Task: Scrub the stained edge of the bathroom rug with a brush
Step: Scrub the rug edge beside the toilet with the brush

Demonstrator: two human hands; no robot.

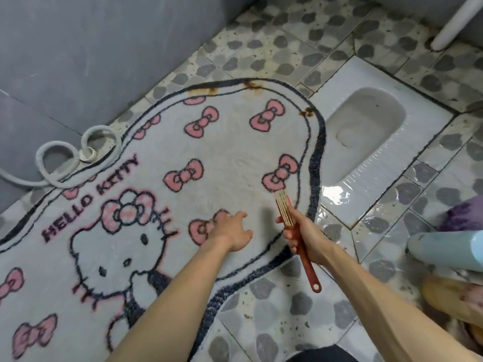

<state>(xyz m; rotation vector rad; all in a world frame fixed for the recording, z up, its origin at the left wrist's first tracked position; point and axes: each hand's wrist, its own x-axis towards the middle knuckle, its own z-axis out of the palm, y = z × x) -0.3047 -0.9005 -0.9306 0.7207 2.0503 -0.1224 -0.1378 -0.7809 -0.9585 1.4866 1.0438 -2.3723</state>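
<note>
3 rust-brown stains (252, 85) dot the far edge of the white cartoon-cat rug (235, 152), probably limp. Left hand (232, 231) lies spread on it, while right hand (305, 236) grips the light-looking red-handled brush (284, 209) mid-handle.

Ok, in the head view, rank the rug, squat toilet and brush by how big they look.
1. Hello Kitty rug, largest.
2. squat toilet, next.
3. red brush, smallest, even though it is nearer the camera, held in the right hand.
</note>
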